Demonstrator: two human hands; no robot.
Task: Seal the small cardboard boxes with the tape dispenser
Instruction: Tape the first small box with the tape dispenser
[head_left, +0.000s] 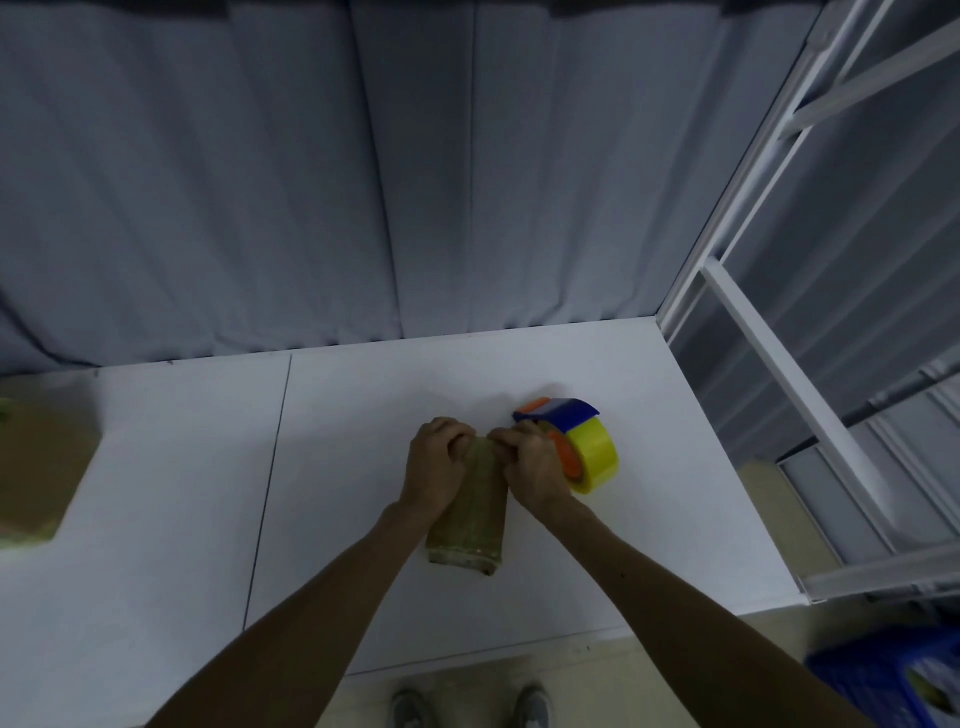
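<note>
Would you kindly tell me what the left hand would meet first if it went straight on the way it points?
Probably the right hand: the left hand points forward-right across the far end of the small cardboard box both hold, with the tape dispenser beyond.

Box (470, 514): I can read no lettering on its taped faces.
Dispenser (566, 441): I see no brand or number on the blue and orange body, and none on the yellow roll.
Left box (36, 467): it sits at the frame edge and is too blurred for me to make out any print.
Crate (883, 680): near right, on the floor. Something pale and green lies inside it, too small and dim for me to read.
Overall: I can read no text, label or sign anywhere in this view.
</note>
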